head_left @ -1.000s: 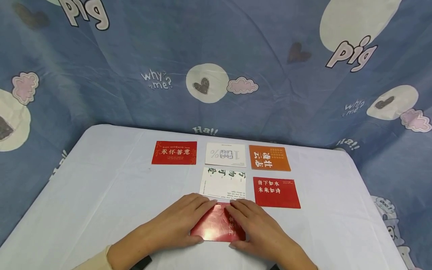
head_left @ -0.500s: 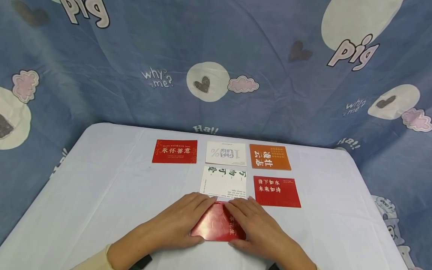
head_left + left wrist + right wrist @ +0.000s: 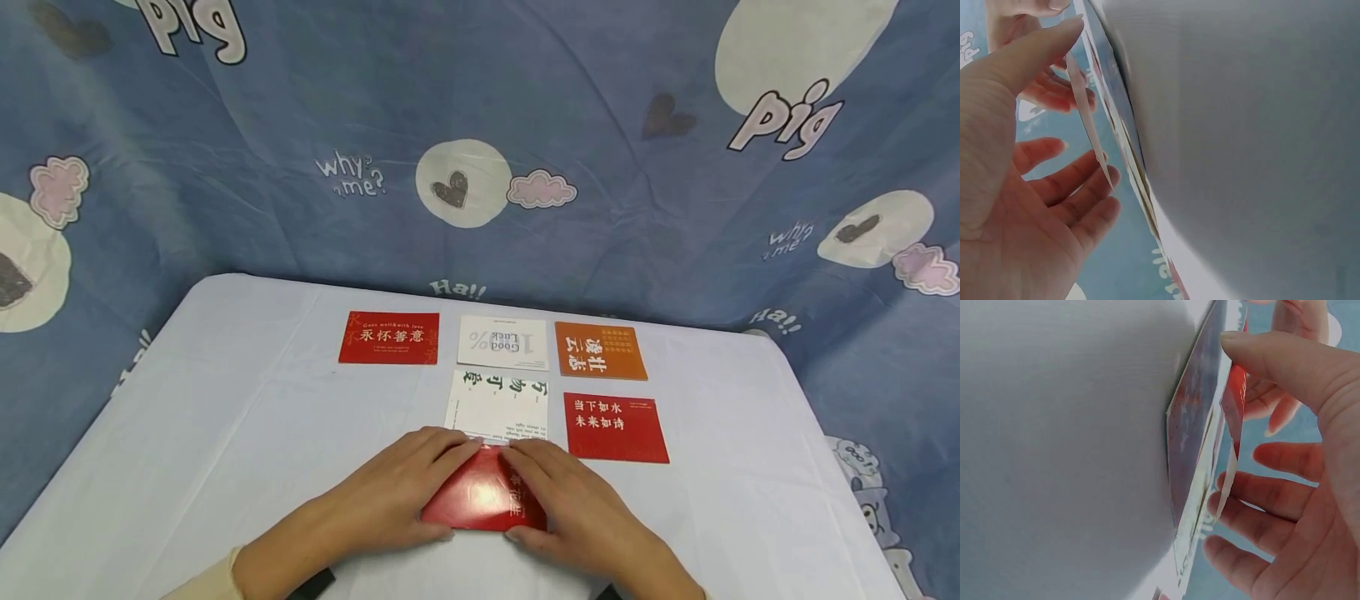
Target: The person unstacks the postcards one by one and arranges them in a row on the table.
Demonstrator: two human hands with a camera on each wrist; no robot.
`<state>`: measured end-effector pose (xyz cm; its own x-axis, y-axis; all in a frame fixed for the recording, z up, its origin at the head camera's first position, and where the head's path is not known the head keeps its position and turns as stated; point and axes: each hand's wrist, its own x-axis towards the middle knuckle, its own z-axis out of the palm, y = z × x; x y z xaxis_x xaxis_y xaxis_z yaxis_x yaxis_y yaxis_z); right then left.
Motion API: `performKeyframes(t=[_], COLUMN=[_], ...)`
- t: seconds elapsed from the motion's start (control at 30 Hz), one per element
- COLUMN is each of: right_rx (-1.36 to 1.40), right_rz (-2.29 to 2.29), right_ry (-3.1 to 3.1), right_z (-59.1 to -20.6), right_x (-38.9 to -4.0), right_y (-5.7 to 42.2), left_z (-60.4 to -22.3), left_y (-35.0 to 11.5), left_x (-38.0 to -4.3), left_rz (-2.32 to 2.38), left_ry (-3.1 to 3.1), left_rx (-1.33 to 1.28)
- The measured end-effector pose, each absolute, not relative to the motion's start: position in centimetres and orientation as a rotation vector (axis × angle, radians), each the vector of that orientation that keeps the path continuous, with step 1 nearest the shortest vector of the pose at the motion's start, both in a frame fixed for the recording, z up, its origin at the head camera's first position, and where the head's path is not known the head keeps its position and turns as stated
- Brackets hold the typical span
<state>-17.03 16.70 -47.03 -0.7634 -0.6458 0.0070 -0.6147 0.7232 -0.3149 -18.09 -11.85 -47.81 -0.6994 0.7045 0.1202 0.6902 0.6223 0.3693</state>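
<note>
A glossy red card (image 3: 480, 498) with white characters along its right side lies between my two hands at the front of the white table. My left hand (image 3: 397, 492) holds its left edge between thumb and fingers. On the right edge, my right hand (image 3: 573, 508) grips it the same way. Both wrist views show the card edge-on: in the left one the card (image 3: 1082, 103) passes between thumb and fingertips, and in the right one the card (image 3: 1235, 403) looks slightly bent and off the tabletop. The hands cover both of its short ends.
Directly beyond the held card lies a white card (image 3: 497, 404) with green characters. A red card (image 3: 617, 427) is to its right. Along the back are a red card (image 3: 388, 338), a white "Good Luck" card (image 3: 502, 342) and an orange card (image 3: 600, 350). A blue printed cloth (image 3: 480, 108) hangs behind.
The held red card has shifted very slightly away from me, and the bright reflection on it has changed. Both hands keep their hold; the other cards lie as before.
</note>
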Motion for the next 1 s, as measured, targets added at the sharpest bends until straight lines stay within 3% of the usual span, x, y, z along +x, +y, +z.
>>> performKeyframes(t=[0.37,1.0], right_rx=[-1.151,-1.388], right_rz=[-0.475,-0.397], right_ry=[2.816,2.778], right_z=[-46.2,-44.6], right_x=[-18.1,-23.4], right_y=[14.8,8.4], left_z=[-46.4,-44.3], left_y=[-13.9,-19.6], left_x=[-18.5,-20.5], left_rz=[0.601,0.523], left_ry=[2.807,2.932], left_rx=[1.104,1.04])
